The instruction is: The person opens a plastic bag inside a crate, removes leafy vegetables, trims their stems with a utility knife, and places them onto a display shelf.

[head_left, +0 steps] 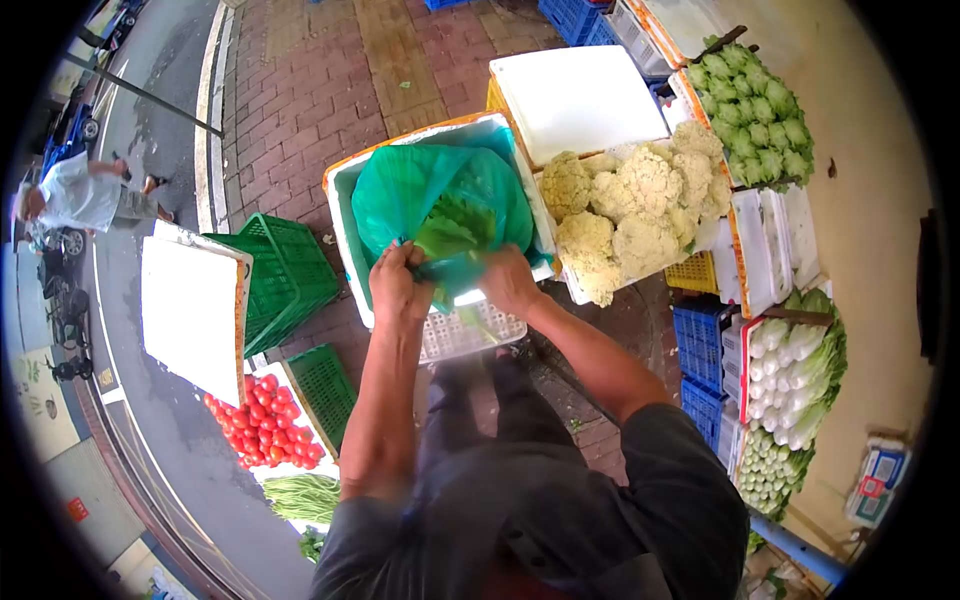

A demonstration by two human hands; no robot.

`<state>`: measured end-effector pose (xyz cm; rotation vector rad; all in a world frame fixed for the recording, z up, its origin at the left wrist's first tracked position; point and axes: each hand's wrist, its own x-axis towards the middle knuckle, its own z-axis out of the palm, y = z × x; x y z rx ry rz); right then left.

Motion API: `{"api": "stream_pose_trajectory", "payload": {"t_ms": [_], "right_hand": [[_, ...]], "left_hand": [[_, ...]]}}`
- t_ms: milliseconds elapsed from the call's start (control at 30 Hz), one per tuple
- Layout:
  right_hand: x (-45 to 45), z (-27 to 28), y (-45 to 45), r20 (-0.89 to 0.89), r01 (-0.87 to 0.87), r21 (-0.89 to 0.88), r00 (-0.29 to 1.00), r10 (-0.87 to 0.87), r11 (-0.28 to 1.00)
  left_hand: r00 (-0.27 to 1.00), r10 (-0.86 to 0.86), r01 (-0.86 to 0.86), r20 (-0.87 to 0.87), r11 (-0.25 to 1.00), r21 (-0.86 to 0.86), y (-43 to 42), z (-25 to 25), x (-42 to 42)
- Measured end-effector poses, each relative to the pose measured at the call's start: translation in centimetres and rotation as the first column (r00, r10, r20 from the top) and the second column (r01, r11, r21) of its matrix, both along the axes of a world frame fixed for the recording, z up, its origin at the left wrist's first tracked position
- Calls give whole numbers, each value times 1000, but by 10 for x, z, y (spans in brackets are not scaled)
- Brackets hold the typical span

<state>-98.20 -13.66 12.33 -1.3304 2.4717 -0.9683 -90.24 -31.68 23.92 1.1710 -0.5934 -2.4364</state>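
A green plastic bag (385, 205) sits inside a white foam box (343, 185) in front of me. Leafy greens (455, 228) show through the bag's opening. My left hand (398, 282) pinches the near edge of the bag, its fingers closed. On the other side of the opening, my right hand (512, 282) is closed around the bag's near right edge; its fingertips are smeared by motion. A pale perforated crate (450, 338) stands under the near side of the box, just below my hands.
Cauliflowers (640, 195) fill a box at right, beside a white foam lid (580, 100). Green crates (285, 275) and tomatoes (262, 425) are at left. Lettuces (755, 115) and white-stemmed greens (780, 370) line the right side. A person (85, 195) is on the road.
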Motion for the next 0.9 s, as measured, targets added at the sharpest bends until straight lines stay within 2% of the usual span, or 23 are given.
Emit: {"api": "stream_pose_trajectory", "payload": {"t_ms": [100,133,233,267,300,367,400,433,467,500,533,567,633,667,700,767,800,833,867,900], "right_hand": [[-9,11,-17,24,178,98,983,-181,979],[-12,18,-15,9,217,92,976,-219,972],[-20,26,1,-41,156,0,987,-156,988],[-32,-2,15,16,305,-8,952,-305,952],[-44,-31,33,77,441,-9,895,-439,897],[-53,-6,76,8,303,337,946,-325,891],[-47,3,66,43,277,289,953,-301,916],[-28,21,69,87,266,267,951,-298,926],[-24,42,65,199,237,105,947,-254,966],[-15,71,47,153,210,183,959,-239,960],[-19,97,34,117,266,161,951,-286,950],[-19,115,21,93,315,142,940,-329,938],[-24,134,-14,-127,177,39,977,-171,983],[-15,125,-35,-235,34,51,972,-21,998],[-7,135,-57,-220,-67,23,973,70,998],[-10,90,-89,-375,-98,-108,926,51,989],[-18,73,-98,-339,-115,-135,939,63,984],[-26,59,-108,-304,-131,-164,950,76,978],[-34,47,-118,-265,-143,-191,960,89,971],[-39,38,-126,-199,-115,-207,977,73,972]], "left_hand": [[998,-7,7,-64,1000,-1,-12,2,2],[999,-9,8,-36,1000,-26,-9,10,-1],[999,-41,41,-23,999,1,-21,5,6],[997,-50,48,-57,999,-24,-34,-4,9],[991,-49,75,128,975,-209,-52,33,9],[988,-148,151,30,984,-96,-86,42,26],[964,-228,246,140,960,-132,-82,44,28],[958,-261,278,121,946,-164,-82,32,28],[948,-272,303,164,929,-214,-72,25,28],[942,-264,317,208,902,-292,-71,21,26],[950,-260,301,175,914,-273,-64,13,28],[946,-243,292,214,928,-233,-48,25,29],[897,-363,431,253,847,-312,-26,16,34],[907,-360,415,219,853,-316,-19,15,34],[916,-359,400,181,858,-322,-15,17,33],[922,-326,381,208,856,-348,-11,14,37],[926,-306,369,221,857,-360,-11,6,41],[893,-334,450,301,647,-616,-15,-29,50],[878,-277,472,390,375,-798,-20,-64,59],[877,-295,478,378,475,-739,-13,-54,62]]}}
